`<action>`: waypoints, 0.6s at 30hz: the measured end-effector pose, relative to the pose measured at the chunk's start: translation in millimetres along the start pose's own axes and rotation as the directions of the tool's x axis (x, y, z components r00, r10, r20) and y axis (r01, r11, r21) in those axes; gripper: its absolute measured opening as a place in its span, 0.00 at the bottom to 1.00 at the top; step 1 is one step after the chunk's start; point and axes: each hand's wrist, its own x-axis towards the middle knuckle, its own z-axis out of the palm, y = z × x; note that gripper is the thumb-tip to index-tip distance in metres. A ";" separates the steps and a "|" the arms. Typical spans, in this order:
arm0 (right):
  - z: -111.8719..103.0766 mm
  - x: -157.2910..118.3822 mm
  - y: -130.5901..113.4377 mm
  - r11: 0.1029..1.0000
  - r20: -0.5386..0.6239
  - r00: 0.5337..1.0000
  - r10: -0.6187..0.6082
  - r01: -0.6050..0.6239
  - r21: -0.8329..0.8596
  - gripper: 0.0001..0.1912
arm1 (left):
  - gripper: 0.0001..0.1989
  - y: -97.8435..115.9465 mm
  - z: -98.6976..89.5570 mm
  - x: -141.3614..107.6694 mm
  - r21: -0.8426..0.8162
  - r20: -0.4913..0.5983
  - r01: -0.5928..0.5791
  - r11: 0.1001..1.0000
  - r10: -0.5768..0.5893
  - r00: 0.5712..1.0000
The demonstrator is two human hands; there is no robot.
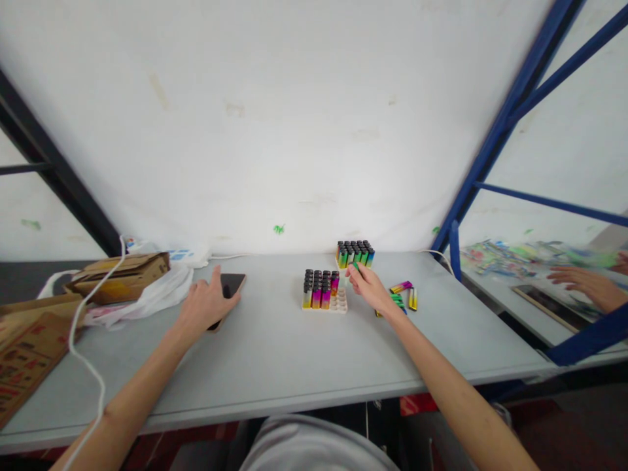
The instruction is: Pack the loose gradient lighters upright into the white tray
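Note:
My right hand (366, 286) is closed on a green lighter (354, 265), just above the right side of a pale tray (338, 307). Upright lighters (316, 294) with black tops fill the left and middle of that tray; holes show at its right. Behind it stands a second tray full of lighters (354, 254). Loose lighters (413, 299) lie right of the front tray, some partly hidden by my right forearm. My left hand (209, 297) has its fingers apart and lies over a dark phone (234, 284), holding nothing.
Cardboard boxes (122, 278), a white plastic bag (164, 291) and a white cable (73, 333) are at the left. A blue metal frame (483, 150) rises at the right. Beyond it, another person's hand (589, 284) is near a phone (549, 307) and plastic packets.

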 end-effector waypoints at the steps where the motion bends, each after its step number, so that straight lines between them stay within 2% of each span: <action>1: -0.1 0.0 -0.2 1.000 0.000 1.000 0.006 -0.006 -0.001 0.30 | 0.47 -2.0 0.7 -0.5 -0.012 -0.011 0.004 1.000 -0.004 1.000; 5: -0.9 -1.6 -3.4 1.000 0.009 1.000 0.020 -0.019 -0.019 0.28 | 0.53 -7.2 1.7 -5.3 -0.068 -0.043 0.020 0.998 -0.023 0.999; 9: -2.7 -4.1 -6.1 0.999 0.014 1.000 0.017 -0.016 -0.050 0.27 | 0.54 -7.2 -0.1 -10.4 -0.123 -0.056 0.047 0.991 -0.054 0.997; 18: -3.4 -5.9 -8.0 0.995 0.017 1.000 -0.002 0.004 -0.103 0.27 | 0.55 -6.9 -2.7 -13.0 -0.156 -0.026 0.104 0.982 -0.110 0.994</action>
